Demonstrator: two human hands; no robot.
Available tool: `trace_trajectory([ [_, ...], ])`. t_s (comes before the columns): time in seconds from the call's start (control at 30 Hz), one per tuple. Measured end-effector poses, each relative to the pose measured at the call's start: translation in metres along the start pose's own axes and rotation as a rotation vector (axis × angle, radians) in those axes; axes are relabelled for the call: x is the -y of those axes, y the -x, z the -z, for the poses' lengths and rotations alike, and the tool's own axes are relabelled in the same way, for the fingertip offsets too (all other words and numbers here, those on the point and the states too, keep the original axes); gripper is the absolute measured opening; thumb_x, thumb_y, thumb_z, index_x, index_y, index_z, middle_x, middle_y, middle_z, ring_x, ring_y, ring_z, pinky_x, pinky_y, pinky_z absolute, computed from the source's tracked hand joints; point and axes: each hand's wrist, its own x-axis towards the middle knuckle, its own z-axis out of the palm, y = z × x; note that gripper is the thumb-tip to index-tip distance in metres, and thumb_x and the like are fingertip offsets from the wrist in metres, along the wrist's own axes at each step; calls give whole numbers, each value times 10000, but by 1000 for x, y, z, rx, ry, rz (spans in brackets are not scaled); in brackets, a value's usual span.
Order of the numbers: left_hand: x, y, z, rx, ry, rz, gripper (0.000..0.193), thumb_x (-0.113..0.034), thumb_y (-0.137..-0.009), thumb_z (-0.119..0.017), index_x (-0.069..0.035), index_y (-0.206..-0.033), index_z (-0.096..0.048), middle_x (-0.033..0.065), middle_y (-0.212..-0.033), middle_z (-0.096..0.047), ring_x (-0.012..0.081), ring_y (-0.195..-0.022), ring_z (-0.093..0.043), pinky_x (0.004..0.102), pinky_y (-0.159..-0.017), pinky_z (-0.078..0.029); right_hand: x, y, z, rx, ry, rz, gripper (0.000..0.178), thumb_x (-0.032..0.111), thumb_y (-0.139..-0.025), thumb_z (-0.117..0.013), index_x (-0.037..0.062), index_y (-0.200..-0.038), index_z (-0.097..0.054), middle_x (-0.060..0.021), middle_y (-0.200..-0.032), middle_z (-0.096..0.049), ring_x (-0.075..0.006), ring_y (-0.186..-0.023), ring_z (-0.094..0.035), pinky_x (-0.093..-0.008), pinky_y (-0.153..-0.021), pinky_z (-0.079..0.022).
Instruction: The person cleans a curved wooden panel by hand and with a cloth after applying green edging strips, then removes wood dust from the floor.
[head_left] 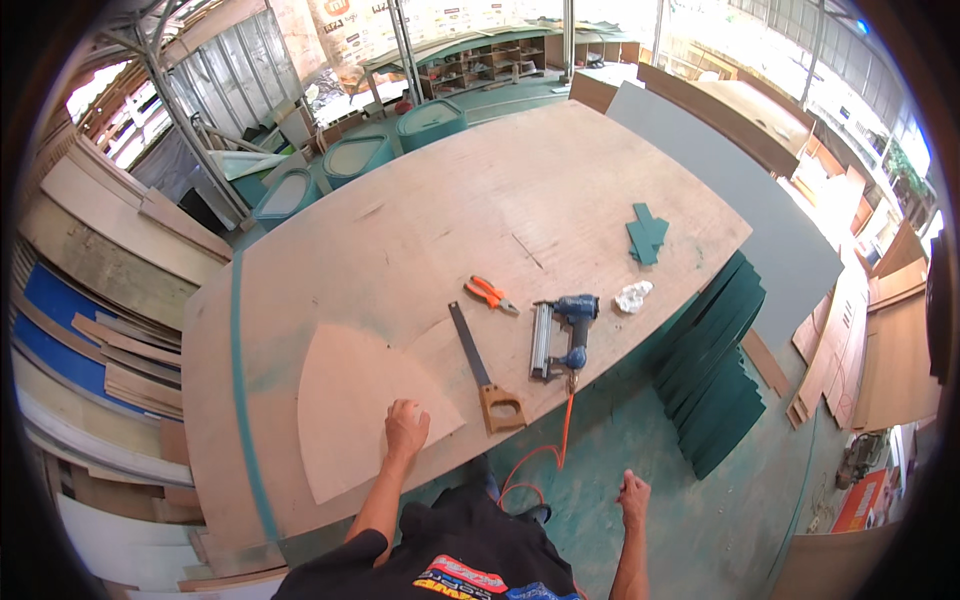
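Observation:
My left hand (pixel 405 428) rests on a fan-shaped plywood piece (pixel 350 410) with one curved edge, lying on the large wooden tabletop. Its fingers are curled; whatever they may hold is hidden. Off the table's near edge, over the floor, my right hand (pixel 633 498) is closed, and I cannot make out anything in it. Just right of the left hand lies a handsaw (pixel 485 375) with a wooden handle. Beyond it are orange-handled pliers (pixel 490 294). A blue nail gun (pixel 574 325) lies farther right, joined to an orange air hose (pixel 565 430).
Crumpled white material (pixel 632 296) and several green strips (pixel 646 234) lie on the tabletop (pixel 450 210). Stacked dark green panels (pixel 710 370) stand beside its right edge. Boards (pixel 120 220) line the left side. Green oval-topped pieces (pixel 358 158) stand behind the table.

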Motion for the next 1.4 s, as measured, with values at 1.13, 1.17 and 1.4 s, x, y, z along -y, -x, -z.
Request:
trace_trajectory([
  [1.13, 23, -43, -38, -157, -187, -120, 647, -379, -821, -608, 23, -1317, -498, 214, -1370, -460, 428, -1297, -414, 601, -1013, -337, 270, -186, -540, -21, 1163, 442, 715, 544, -998, -444, 108, -1554, -332, -298, -1593, -254, -505, -1492, -181, -668, -1160, -189],
  [1.17, 28, -39, -49, -118, -210, -73, 652, -447, -850, -613, -46, -1354, -511, 201, -1446, -426, 419, -1334, -404, 613, -1043, -323, 274, -185, -540, 9, 1177, 414, 724, 560, -1002, -426, 111, -1561, -322, -305, -1599, -240, -512, -1497, -163, -666, -1168, -177],
  [1.4, 24, -41, -38, -67, -208, -72, 694, -420, -803, -656, 13, -1327, -515, 223, -1384, -472, 437, -1308, -430, 612, -1014, -354, 283, -201, -535, -30, 1266, 692, 571, 534, -936, -549, 85, -1284, -596, -267, -1236, -565, -478, -1126, -556, -574, -982, -404],
])
